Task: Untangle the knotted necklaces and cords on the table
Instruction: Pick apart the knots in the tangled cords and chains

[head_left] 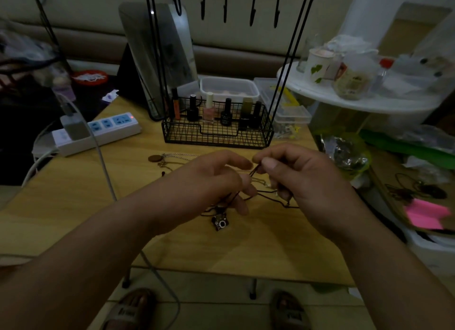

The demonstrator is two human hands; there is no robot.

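Basket (216, 138): nail-polish bottles (226, 112) upright | left hand (209, 181), right hand (307, 181) pinch dark cord (266, 192)

I see my right hand (307, 181) pinching a dark cord (293, 207) between thumb and forefinger above the middle of the tabletop (73, 206). My left hand (209, 181) grips the same tangle just beside it. A camera-shaped pendant (220, 222) lies toward the near edge.

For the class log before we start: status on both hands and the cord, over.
Right hand pinching dark cord up top. Left hand gripping it lower. Camera pendant on table, loops tangled. Silver chain lies apart, beyond hands.
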